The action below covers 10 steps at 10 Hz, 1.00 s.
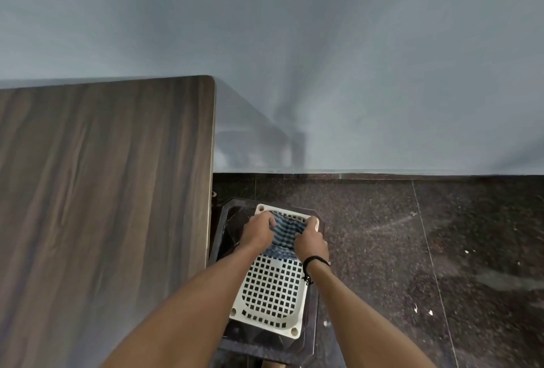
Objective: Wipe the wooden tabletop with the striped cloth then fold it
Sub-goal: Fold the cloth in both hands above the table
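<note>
With left hand [259, 230] grips cloth [284, 232] at its left edge, fingers curled tight round the fabric. With right hand [309, 239] grips the right edge likewise, knuckles up. Holds cloth bunched between both hands, down in far end of basket [273, 288]. Reaches beside table [103, 191], not over it, to basket on dark stool [312, 335].
</note>
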Each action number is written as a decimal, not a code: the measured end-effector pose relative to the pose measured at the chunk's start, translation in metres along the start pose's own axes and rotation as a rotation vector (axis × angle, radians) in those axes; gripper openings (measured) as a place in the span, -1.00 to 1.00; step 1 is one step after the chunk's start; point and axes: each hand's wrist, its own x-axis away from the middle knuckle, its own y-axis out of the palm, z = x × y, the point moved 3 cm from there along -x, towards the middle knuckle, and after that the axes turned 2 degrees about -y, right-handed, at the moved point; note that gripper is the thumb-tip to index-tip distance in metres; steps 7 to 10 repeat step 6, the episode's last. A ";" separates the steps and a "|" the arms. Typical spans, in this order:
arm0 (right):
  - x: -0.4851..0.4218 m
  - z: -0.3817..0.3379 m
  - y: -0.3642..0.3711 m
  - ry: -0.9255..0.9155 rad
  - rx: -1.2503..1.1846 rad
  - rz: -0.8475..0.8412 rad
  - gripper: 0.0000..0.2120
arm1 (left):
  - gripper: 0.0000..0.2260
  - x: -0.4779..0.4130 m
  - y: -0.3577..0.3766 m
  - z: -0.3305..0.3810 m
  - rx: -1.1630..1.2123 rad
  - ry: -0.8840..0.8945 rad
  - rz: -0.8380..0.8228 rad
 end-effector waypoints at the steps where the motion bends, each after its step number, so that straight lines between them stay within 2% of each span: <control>1: 0.000 0.000 0.005 -0.065 0.113 0.040 -0.61 | -0.78 -0.002 0.005 0.001 -0.116 0.092 -0.007; 2: 0.002 0.004 0.002 -0.120 0.195 0.069 -0.57 | -0.80 0.002 0.004 0.004 -0.258 0.170 -0.007; 4: 0.017 -0.010 -0.016 -0.197 0.286 0.122 -0.66 | -0.77 0.022 -0.011 0.018 -0.458 0.143 -0.026; 5: 0.025 -0.040 -0.032 -0.230 0.326 0.159 -0.64 | -0.77 0.036 -0.051 0.032 -0.440 0.168 0.005; 6: 0.038 -0.102 -0.062 -0.305 0.239 0.250 -0.65 | -0.82 0.050 -0.123 0.058 -0.381 0.280 0.192; 10: 0.038 -0.102 -0.062 -0.305 0.239 0.250 -0.65 | -0.82 0.050 -0.123 0.058 -0.381 0.280 0.192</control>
